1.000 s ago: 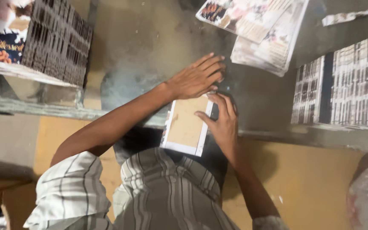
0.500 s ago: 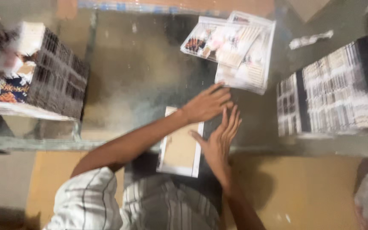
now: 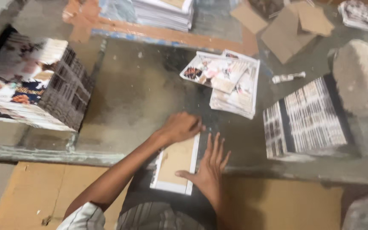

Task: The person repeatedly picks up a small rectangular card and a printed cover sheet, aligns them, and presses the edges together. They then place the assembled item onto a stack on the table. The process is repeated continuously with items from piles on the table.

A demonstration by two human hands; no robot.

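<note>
We are squaring up a thin stack with a brown card cover (image 3: 176, 164) that lies at the near edge of the grey surface (image 3: 141, 93), partly hanging over it toward our lap. Our left hand (image 3: 180, 127) rests on the far end of the stack, fingers curled and pressing down, gripping nothing. Our right hand (image 3: 209, 168) lies flat and spread against the right long side, thumb on the cover; it is open and only pushes.

To do this well, we judge that the left hand should keep the far end fixed while the right hand presses evenly along the whole side, so the white sheets under the cover line up. The stack should also sit a little more onto the surface, otherwise the near end may sag or slip.

Compared with half a second ago, the camera looks further away: the loose printed sheets (image 3: 228, 81) and the striped bundle (image 3: 305, 117) at the right appear lower in the view. Our left hand has drawn back toward the top left corner, and the right fingers are spread wider.
</note>
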